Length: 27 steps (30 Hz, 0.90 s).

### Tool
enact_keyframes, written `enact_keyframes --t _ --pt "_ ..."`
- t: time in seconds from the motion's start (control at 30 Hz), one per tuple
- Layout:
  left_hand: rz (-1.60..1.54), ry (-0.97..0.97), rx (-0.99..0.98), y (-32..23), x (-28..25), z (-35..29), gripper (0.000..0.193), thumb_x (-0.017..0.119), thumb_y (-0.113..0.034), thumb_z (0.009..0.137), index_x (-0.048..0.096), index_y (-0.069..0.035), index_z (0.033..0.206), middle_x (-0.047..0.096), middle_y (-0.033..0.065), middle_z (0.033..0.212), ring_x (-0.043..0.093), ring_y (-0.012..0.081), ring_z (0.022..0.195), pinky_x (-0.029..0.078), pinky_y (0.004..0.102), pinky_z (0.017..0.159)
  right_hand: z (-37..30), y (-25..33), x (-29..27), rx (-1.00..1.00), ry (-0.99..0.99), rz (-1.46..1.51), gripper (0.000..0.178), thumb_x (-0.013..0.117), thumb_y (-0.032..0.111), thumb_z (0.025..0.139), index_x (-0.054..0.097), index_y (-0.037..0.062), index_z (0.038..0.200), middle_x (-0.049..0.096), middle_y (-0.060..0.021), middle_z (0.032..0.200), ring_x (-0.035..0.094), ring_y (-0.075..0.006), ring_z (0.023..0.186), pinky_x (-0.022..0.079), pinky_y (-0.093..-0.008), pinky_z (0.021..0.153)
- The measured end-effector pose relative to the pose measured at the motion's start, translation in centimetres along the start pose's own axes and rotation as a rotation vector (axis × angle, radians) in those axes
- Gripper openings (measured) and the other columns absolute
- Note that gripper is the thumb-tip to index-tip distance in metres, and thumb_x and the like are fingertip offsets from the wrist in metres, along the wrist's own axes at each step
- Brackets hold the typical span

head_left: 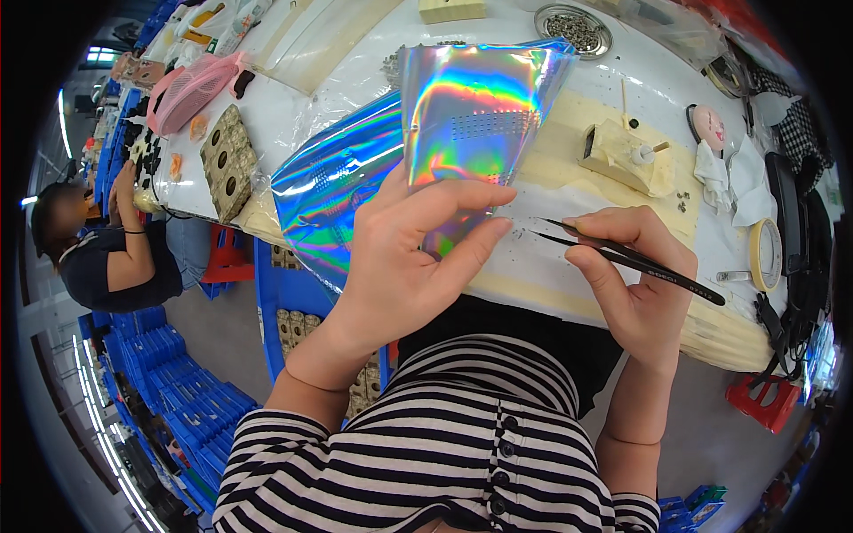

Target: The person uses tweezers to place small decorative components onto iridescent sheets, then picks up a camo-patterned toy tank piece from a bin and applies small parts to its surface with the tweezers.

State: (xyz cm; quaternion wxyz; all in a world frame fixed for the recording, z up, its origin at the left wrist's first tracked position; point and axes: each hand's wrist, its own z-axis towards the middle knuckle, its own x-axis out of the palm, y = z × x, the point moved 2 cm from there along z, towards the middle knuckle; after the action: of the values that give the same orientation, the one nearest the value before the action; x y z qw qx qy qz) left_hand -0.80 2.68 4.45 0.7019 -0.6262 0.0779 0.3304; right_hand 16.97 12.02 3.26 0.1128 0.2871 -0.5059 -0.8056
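A shiny holographic sheet (471, 89) with rows of small dots rises from behind my left hand (404, 258), whose lower fingers curl around it. The thumb and forefinger of that hand reach to the right, their tips slightly apart; anything tiny between them is too small to tell. More blue holographic film (333, 191) hangs over the table's front edge to the left. My right hand (640, 271) grips black tweezers (635, 259), their points a little apart and aimed at the left fingertips. Tiny specks (518, 234) lie on the white surface between both hands.
A round metal dish (569, 11) of small pieces stands at the back. On the right are a tape-wrapped block (622, 160) and a tape roll (765, 255). A patterned board with holes (227, 163) and a pink mesh item (195, 91) lie left. Another person (111, 258) sits far left.
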Motion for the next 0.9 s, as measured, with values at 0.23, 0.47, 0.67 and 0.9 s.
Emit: enact_keyframes --t 0.23,0.47,0.67,0.9 --pt "0.216 -0.027 0.236 0.0 1.0 0.2 0.028 0.078 -0.014 0.07 0.068 -0.006 0.095 0.065 0.0071 0.086 0.055 0.0265 0.082 0.046 0.0345 0.07 -0.5 -0.1 0.2 -0.11 -0.008 0.023 0.022 0.079 0.01 0.069 0.064 0.0003 0.083 0.067 -0.0084 0.079 0.064 -0.0192 0.069 0.05 -0.0264 0.06" --pt "0.182 0.0 0.162 0.4 1.3 0.3 0.024 0.076 -0.013 0.072 0.068 -0.006 0.094 0.064 0.008 0.08 0.054 0.0258 0.079 0.046 0.0347 0.069 -1.0 -0.2 -0.1 -0.102 -0.016 0.028 0.022 0.079 0.009 0.069 0.065 -0.0004 0.084 0.069 -0.009 0.083 0.066 -0.0211 0.073 0.051 -0.0268 0.063" --pt "0.229 -0.004 0.21 0.3 1.4 0.5 0.021 0.073 -0.009 0.075 0.068 -0.006 0.095 0.065 0.0087 0.08 0.056 0.0253 0.082 0.047 0.0325 0.067 -1.3 -0.4 -0.8 -0.175 -0.046 0.033 0.024 0.078 0.008 0.071 0.065 -0.0019 0.089 0.068 -0.0115 0.085 0.066 -0.0207 0.074 0.051 -0.0262 0.064" --pt "-0.212 -0.13 -0.033 -0.5 -2.0 0.5 0.025 0.068 -0.001 0.078 0.067 0.0 0.103 0.068 0.0065 0.099 0.059 0.0128 0.096 0.044 0.0248 0.085 -1.7 -0.1 -2.1 -0.081 -0.196 0.166 0.014 0.061 0.007 0.088 0.064 -0.0041 0.096 0.067 -0.0127 0.084 0.064 -0.0185 0.074 0.05 -0.0259 0.068"
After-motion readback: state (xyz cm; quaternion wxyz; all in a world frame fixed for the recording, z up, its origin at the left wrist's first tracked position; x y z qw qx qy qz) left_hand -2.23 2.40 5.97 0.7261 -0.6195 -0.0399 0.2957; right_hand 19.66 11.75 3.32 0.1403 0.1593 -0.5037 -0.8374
